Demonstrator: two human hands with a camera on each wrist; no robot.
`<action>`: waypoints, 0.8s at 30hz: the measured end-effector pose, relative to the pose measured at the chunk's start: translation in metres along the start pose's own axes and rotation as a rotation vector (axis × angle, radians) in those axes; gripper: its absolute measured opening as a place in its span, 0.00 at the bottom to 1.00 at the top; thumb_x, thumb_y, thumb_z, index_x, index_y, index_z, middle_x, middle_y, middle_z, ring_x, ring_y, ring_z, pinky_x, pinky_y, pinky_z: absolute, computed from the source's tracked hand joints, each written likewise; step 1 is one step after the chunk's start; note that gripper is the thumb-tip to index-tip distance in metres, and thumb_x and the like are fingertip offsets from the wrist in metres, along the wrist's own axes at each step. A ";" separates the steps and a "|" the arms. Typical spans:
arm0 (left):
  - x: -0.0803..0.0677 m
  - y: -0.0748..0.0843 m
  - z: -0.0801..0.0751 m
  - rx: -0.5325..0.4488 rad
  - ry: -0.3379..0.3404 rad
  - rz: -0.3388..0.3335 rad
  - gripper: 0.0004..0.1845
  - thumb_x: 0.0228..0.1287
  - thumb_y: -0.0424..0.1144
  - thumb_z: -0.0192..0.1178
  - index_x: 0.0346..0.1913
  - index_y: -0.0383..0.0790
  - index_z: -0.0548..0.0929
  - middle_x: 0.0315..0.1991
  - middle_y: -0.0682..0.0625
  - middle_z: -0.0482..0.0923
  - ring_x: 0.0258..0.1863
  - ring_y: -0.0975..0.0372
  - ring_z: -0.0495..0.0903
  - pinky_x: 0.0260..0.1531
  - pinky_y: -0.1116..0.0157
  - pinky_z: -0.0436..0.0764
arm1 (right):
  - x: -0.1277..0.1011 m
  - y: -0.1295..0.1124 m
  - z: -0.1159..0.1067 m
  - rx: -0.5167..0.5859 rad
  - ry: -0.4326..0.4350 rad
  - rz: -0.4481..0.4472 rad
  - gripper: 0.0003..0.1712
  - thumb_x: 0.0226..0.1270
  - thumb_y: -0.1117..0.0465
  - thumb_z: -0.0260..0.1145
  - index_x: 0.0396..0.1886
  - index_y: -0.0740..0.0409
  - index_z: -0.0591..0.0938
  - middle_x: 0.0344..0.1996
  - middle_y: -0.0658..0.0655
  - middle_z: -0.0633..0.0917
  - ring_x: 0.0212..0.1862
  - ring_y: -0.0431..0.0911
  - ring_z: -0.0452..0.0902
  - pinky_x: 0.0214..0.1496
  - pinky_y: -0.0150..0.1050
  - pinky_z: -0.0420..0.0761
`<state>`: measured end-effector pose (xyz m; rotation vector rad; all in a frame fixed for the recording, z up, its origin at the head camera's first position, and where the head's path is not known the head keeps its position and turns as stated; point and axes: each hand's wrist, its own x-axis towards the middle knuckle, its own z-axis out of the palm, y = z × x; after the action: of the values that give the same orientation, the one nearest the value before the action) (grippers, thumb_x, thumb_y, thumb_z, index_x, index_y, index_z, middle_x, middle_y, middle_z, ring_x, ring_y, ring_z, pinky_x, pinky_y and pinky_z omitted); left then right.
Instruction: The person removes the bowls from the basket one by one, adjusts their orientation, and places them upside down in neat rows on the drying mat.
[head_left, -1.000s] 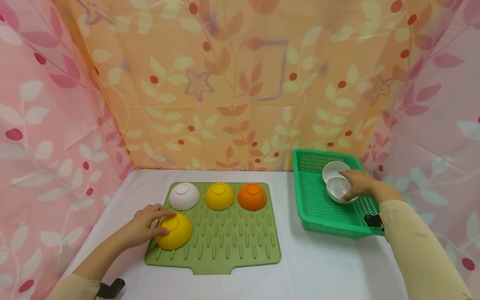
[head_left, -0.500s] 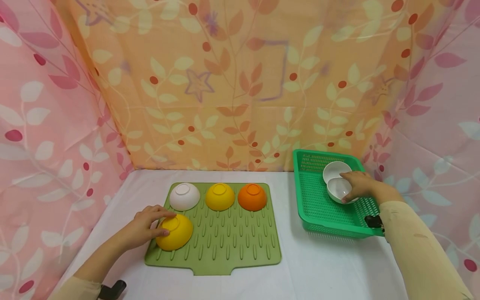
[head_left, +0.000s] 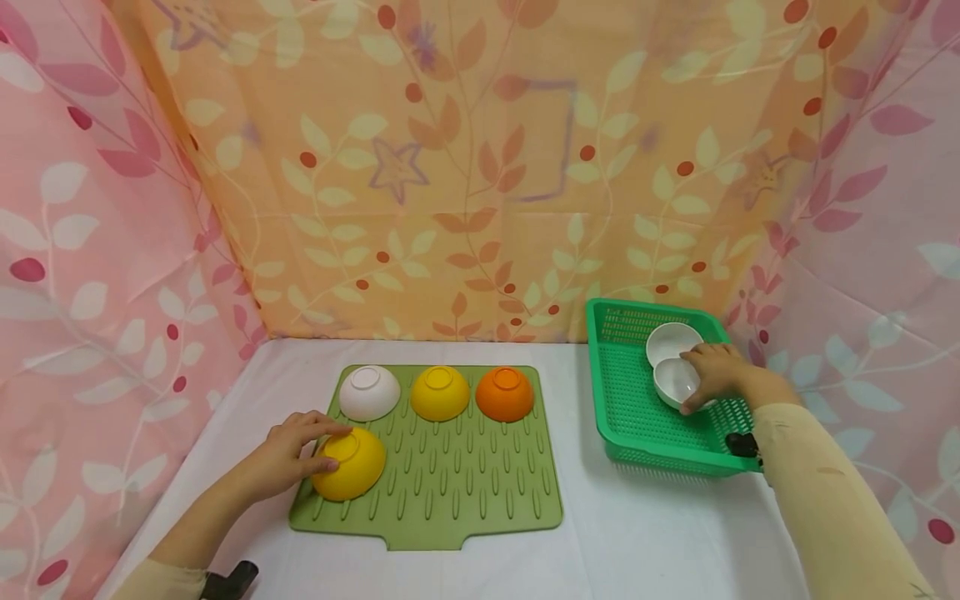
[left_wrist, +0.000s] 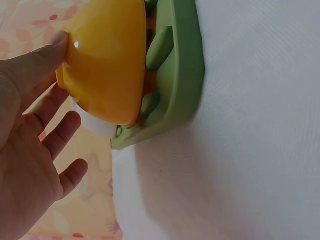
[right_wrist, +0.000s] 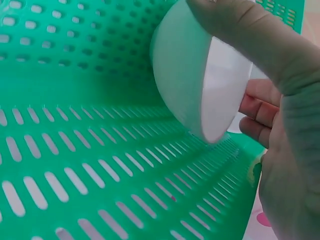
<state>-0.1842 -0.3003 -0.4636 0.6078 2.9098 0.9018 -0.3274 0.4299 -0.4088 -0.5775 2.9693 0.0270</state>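
At the mat's front left corner, my left hand [head_left: 279,457] pinches the foot ring of an upside-down yellow bowl [head_left: 358,479] between thumb and forefinger. The left wrist view has the bowl [left_wrist: 107,65] rim-down on the mat's ridges, the other fingers apart from it. Inside the green basket [head_left: 595,383], my right hand [head_left: 722,373] holds a white bowl [head_left: 672,383], thumb on the near side and fingers at the far side. In the right wrist view this bowl [right_wrist: 182,70] stands tilted, and the thumb covers part of it. A second white bowl [head_left: 663,339] lies just behind it.
Along the back of the green drying mat [head_left: 480,458] sit an upside-down white bowl [head_left: 369,396], a yellow bowl [head_left: 439,396] and an orange bowl [head_left: 504,397]. White cloth [head_left: 525,567] covers the table. Patterned curtains [head_left: 450,250] stand behind and at both sides.
My right hand has shifted slightly, its thumb lower on the near side of the white bowl, which has tipped a little. My left hand and the yellow bowl stay put.
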 end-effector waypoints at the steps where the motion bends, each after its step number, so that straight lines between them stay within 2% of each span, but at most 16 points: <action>1: 0.000 0.000 0.000 0.000 -0.001 -0.002 0.25 0.59 0.53 0.74 0.60 0.58 0.85 0.54 0.57 0.79 0.60 0.51 0.70 0.54 0.46 0.60 | 0.000 0.000 0.001 0.000 0.010 -0.001 0.65 0.33 0.31 0.83 0.64 0.73 0.75 0.55 0.74 0.77 0.60 0.72 0.68 0.64 0.75 0.59; 4: 0.000 0.000 0.000 0.000 -0.008 -0.010 0.25 0.59 0.53 0.73 0.60 0.58 0.85 0.54 0.56 0.79 0.60 0.51 0.70 0.55 0.46 0.60 | 0.000 -0.001 0.002 0.019 0.051 0.011 0.66 0.33 0.28 0.82 0.63 0.72 0.76 0.54 0.74 0.76 0.58 0.72 0.68 0.62 0.75 0.61; 8: 0.000 0.001 0.000 -0.003 -0.019 -0.027 0.25 0.60 0.54 0.73 0.61 0.58 0.84 0.55 0.55 0.79 0.61 0.50 0.69 0.56 0.44 0.60 | 0.000 -0.004 -0.003 0.058 0.151 0.009 0.65 0.32 0.28 0.82 0.61 0.72 0.76 0.53 0.74 0.76 0.56 0.69 0.68 0.56 0.73 0.63; 11: 0.000 0.002 -0.001 0.004 -0.019 -0.036 0.26 0.59 0.54 0.73 0.61 0.57 0.84 0.56 0.55 0.79 0.61 0.50 0.69 0.55 0.45 0.60 | -0.003 -0.010 -0.020 0.099 0.207 0.009 0.63 0.34 0.31 0.83 0.62 0.72 0.76 0.53 0.74 0.75 0.54 0.69 0.67 0.53 0.70 0.65; 15: 0.000 0.006 -0.003 0.032 -0.019 -0.034 0.26 0.60 0.54 0.73 0.61 0.56 0.84 0.56 0.55 0.79 0.60 0.50 0.70 0.53 0.46 0.61 | -0.008 -0.020 -0.051 0.166 0.219 0.046 0.65 0.37 0.33 0.84 0.67 0.71 0.72 0.58 0.74 0.71 0.57 0.69 0.64 0.53 0.68 0.67; 20: 0.000 0.013 -0.006 0.050 -0.027 -0.043 0.25 0.60 0.52 0.73 0.61 0.55 0.84 0.57 0.52 0.79 0.60 0.48 0.70 0.54 0.41 0.62 | -0.017 -0.043 -0.079 0.222 0.263 0.056 0.67 0.36 0.33 0.86 0.72 0.64 0.69 0.61 0.70 0.69 0.63 0.68 0.58 0.61 0.71 0.57; 22: 0.000 0.016 -0.007 0.050 -0.029 -0.043 0.26 0.60 0.51 0.73 0.61 0.53 0.84 0.58 0.51 0.79 0.60 0.48 0.71 0.54 0.40 0.63 | -0.021 -0.055 -0.085 0.241 0.296 0.057 0.68 0.35 0.34 0.87 0.73 0.64 0.69 0.62 0.71 0.68 0.65 0.69 0.56 0.63 0.72 0.52; 24: 0.000 0.018 -0.007 0.054 -0.030 -0.042 0.26 0.60 0.51 0.73 0.61 0.53 0.84 0.58 0.51 0.79 0.59 0.48 0.71 0.53 0.41 0.64 | -0.025 -0.068 -0.090 0.245 0.333 0.063 0.68 0.33 0.35 0.87 0.72 0.65 0.70 0.62 0.72 0.68 0.65 0.70 0.55 0.63 0.72 0.52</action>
<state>-0.1788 -0.2900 -0.4478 0.5563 2.9166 0.8052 -0.2887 0.3730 -0.3163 -0.4990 3.2350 -0.4655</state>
